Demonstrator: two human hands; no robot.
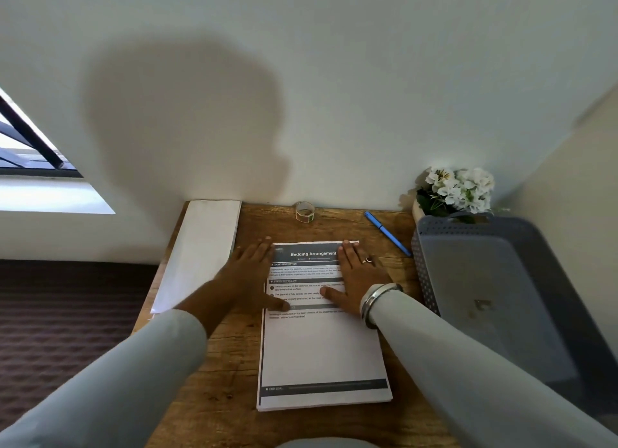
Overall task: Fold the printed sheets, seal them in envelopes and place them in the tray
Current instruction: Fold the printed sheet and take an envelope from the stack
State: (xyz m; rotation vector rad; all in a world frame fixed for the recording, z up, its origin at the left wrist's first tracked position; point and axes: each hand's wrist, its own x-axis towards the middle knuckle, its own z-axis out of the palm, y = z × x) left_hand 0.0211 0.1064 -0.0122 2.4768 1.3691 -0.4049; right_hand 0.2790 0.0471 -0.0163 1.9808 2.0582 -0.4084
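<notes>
Printed sheets [322, 350]: neat white stack, flat at worktop centre. The top page has a dark header band titled "Bedding Arrangement", then grey section bars with small text I can't read. The lower half is blank white, with a dark footer band near the 6 o'clock edge.

Orientation: portrait, long axis running 12 to 6, title end at 12. Text reads upright from the wearer's side. Edges are roughly square to the worktop front.

Left hand [249, 273]: flat, fingers straight and apart. The palm is on the wood at the stack's 9 o'clock edge, with the thumb lying across onto the page. It grips nothing.
Right hand [356, 277]: flat, palm down on the upper right of the page, fingertips near the 12 o'clock corner, thumb spread toward centre. It presses and does not grip. Ring on one finger, metal bangles at the wrist.

Worktop [217, 364]: small, brown wood grain, pushed against a white wall.
- envelopes [200, 250], white pile at 9–10 o'clock of the sheets, long axis about 1 to 7
- tape roll [305, 211] at 12, by the wall
- blue pen [388, 233] at 1–2, lying 11 to 5
- tray [423, 270], grey perforated plastic, at 3
- white flowers [458, 188] behind the tray, at 2

Room: head shadow on the wall, window at far 9–10, dark ribbed floor below it.
</notes>
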